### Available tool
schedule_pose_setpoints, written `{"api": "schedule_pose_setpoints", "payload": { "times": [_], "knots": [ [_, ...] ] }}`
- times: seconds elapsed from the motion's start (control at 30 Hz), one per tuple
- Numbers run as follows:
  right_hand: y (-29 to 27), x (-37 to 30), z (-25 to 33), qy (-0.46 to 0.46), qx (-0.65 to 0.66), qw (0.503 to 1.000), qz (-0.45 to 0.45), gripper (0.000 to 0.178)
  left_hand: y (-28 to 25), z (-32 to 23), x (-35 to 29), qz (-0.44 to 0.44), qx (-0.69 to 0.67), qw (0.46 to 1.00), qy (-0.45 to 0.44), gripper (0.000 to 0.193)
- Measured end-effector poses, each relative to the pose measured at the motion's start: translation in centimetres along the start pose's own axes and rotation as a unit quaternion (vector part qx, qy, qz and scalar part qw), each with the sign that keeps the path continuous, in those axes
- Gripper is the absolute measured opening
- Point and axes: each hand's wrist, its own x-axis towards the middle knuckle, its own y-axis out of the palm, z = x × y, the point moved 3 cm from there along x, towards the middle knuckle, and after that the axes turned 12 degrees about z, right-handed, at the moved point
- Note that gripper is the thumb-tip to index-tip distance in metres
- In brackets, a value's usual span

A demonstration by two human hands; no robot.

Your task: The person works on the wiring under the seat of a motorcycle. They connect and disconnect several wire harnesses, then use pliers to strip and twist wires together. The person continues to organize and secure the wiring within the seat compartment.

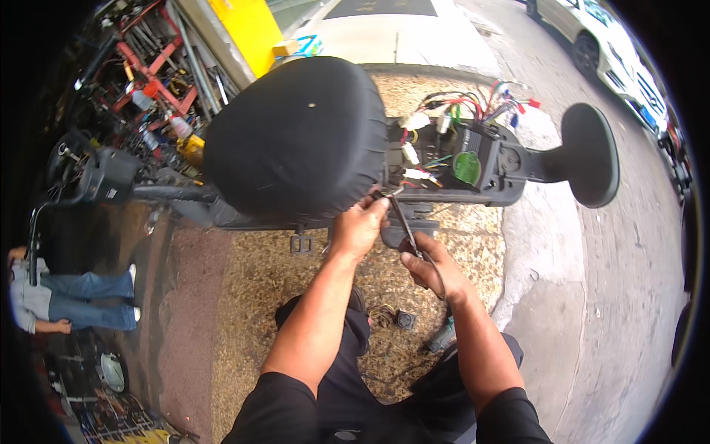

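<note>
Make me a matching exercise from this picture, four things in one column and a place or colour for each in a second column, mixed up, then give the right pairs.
Things:
1. raised seat
2. bundle of wires
3. parked car
4. left hand

Places or colours:
A. white, at the upper right edge
B. black, round, in the middle of the view
C. at the lower edge of the seat, on a thin black cable
D. red, green and white, above the open compartment

Pairs: 1-B, 2-D, 3-A, 4-C
</note>
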Motion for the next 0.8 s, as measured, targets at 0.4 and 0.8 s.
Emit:
{"api": "schedule_pose_setpoints", "payload": {
  "times": [0.4,0.8],
  "knots": [
    [-0.1,-0.4,0.1,0.014,0.077,0.995,0.056,0.022,0.4,-1.5,-0.4,0.003,0.002,1.0,-0.004,0.022],
    [0.0,1.0,-1.6,-0.091,-0.108,0.99,-0.025,0.025,-0.6,-1.2,-0.1,0.051,-0.03,0.998,-0.031,0.013]
  ]
}}
